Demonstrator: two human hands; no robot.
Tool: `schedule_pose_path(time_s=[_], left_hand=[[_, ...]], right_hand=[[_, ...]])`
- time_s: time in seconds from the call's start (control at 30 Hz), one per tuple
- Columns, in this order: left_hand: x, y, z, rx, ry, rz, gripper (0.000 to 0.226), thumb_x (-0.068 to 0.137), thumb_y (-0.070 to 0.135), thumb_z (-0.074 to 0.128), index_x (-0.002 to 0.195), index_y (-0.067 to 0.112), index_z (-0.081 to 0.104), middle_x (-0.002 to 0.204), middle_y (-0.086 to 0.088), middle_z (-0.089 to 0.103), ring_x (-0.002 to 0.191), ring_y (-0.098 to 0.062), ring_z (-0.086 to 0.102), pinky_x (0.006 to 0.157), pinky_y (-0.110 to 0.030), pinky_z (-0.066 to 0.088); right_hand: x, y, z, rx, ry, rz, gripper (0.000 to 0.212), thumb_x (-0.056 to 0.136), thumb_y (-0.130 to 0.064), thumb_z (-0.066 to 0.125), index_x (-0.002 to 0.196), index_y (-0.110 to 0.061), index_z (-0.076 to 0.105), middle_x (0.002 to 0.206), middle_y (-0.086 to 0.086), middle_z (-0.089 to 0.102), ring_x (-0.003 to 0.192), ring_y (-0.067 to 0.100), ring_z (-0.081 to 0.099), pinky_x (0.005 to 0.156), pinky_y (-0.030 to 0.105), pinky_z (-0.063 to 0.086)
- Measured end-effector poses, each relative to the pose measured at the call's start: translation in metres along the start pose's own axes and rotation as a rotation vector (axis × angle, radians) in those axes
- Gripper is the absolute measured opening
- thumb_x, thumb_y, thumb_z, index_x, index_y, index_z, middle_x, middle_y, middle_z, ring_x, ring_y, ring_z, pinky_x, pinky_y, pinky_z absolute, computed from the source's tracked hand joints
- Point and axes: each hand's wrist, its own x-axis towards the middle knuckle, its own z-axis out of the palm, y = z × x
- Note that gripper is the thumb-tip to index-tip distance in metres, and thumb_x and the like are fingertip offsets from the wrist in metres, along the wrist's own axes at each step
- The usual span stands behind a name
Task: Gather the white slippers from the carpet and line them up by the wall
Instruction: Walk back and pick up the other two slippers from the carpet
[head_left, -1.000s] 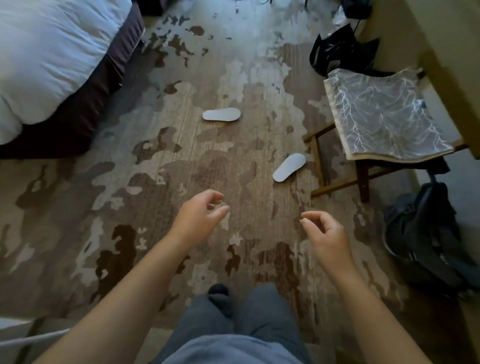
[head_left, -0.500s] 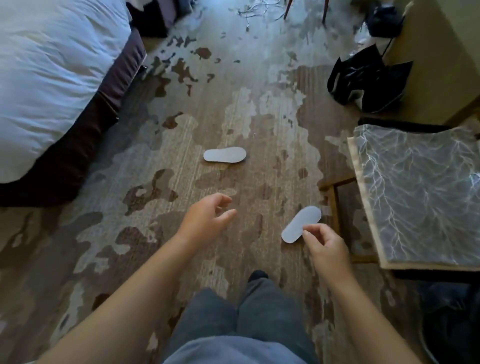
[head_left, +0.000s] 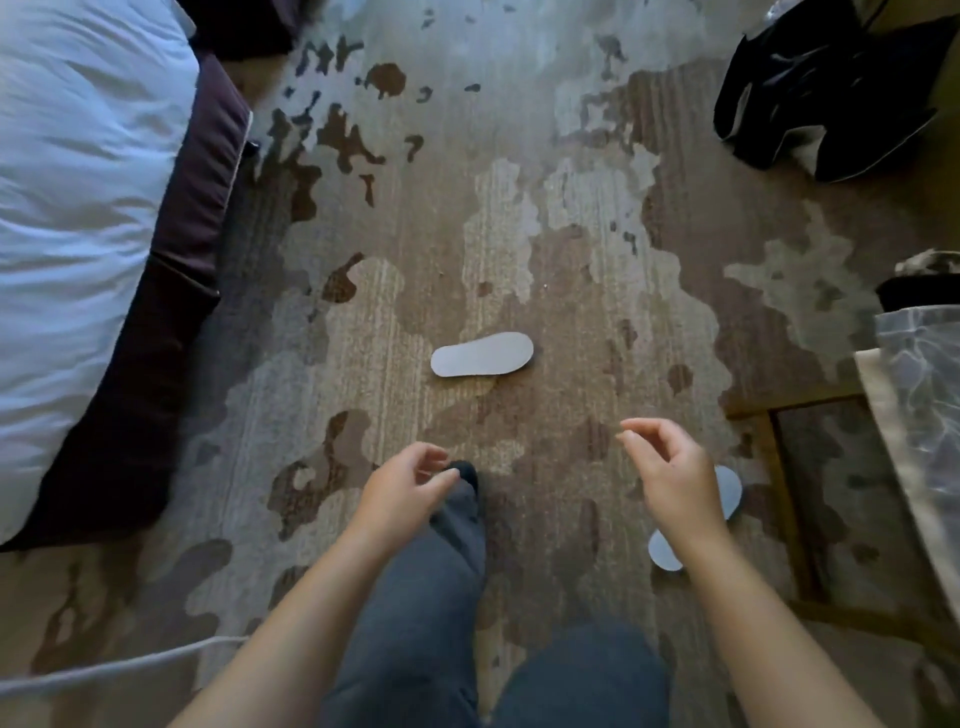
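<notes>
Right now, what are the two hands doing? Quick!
Left hand: open, fingers loosely curled, holding nothing.
Right hand: open, loosely curled, holding nothing, above a slipper.

Two white slippers (head_left: 482, 355) (head_left: 727, 488) soles-up on patterned carpet (head_left: 519, 234), empty, loosely curled hands (head_left: 400, 493) (head_left: 675, 478) above.

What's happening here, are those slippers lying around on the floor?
Yes. A person is walking across the patterned carpet to collect two white slippers. One slipper lies ahead in the open, soles up it seems; the other slipper sits by the wooden stool, partly hidden behind the right hand. Both the right hand and the left hand are empty, fingers loosely curled, touching neither slipper. Nothing is lined up by a wall yet.
</notes>
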Motion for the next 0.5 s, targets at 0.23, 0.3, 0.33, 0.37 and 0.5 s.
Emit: schedule_pose_path(time_s=[0.23, 0.3, 0.33, 0.37, 0.5], left_hand=[[0.183, -0.003, -0.009, 0.074, -0.119, -0.029, 0.025, 0.084, 0.023, 0.055, 0.107, 0.012, 0.056, 0.096, 0.000, 0.058, 0.093, -0.017, 0.055, 0.081, -0.028, 0.042], [0.236, -0.014, 0.006, 0.117, -0.139, -0.039, 0.027, 0.085, 0.023, 0.055, 0.108, 0.011, 0.056, 0.099, -0.002, 0.058, 0.093, -0.016, 0.054, 0.081, -0.029, 0.043], [0.264, -0.022, 0.016, 0.132, -0.134, -0.042, 0.027, 0.085, 0.023, 0.055, 0.109, 0.010, 0.055, 0.102, -0.004, 0.060, 0.094, -0.017, 0.055, 0.082, -0.030, 0.044], [0.292, -0.034, 0.028, 0.148, -0.121, -0.043, 0.028, 0.084, 0.022, 0.056, 0.110, 0.009, 0.055, 0.105, -0.007, 0.061, 0.096, -0.019, 0.056, 0.085, -0.033, 0.045], [0.403, -0.101, 0.090, 0.216, -0.065, -0.034, 0.034, 0.084, 0.021, 0.057, 0.115, 0.008, 0.053, 0.119, -0.012, 0.060, 0.105, -0.025, 0.057, 0.090, -0.034, 0.043]], right_hand=[[0.123, 0.033, 0.064, 0.014, 0.107, 0.111, 0.010, 0.087, -0.017, 0.049, 0.091, -0.021, 0.056, 0.080, -0.019, 0.053, 0.076, -0.005, 0.049, 0.063, 0.012, 0.035], [0.159, 0.059, 0.080, -0.010, 0.103, 0.106, 0.011, 0.087, -0.017, 0.049, 0.092, -0.019, 0.057, 0.081, -0.012, 0.056, 0.077, 0.000, 0.051, 0.064, 0.013, 0.035], [0.179, 0.076, 0.091, -0.025, 0.099, 0.101, 0.011, 0.086, -0.017, 0.049, 0.093, -0.018, 0.058, 0.085, -0.007, 0.058, 0.078, 0.005, 0.052, 0.064, 0.013, 0.036], [0.199, 0.095, 0.102, -0.041, 0.094, 0.097, 0.011, 0.086, -0.016, 0.049, 0.093, -0.017, 0.058, 0.089, -0.002, 0.058, 0.081, 0.009, 0.052, 0.065, 0.015, 0.037], [0.281, 0.191, 0.158, -0.071, 0.059, 0.061, 0.009, 0.084, -0.014, 0.052, 0.090, -0.017, 0.058, 0.095, 0.006, 0.059, 0.088, 0.017, 0.053, 0.077, 0.027, 0.037]])
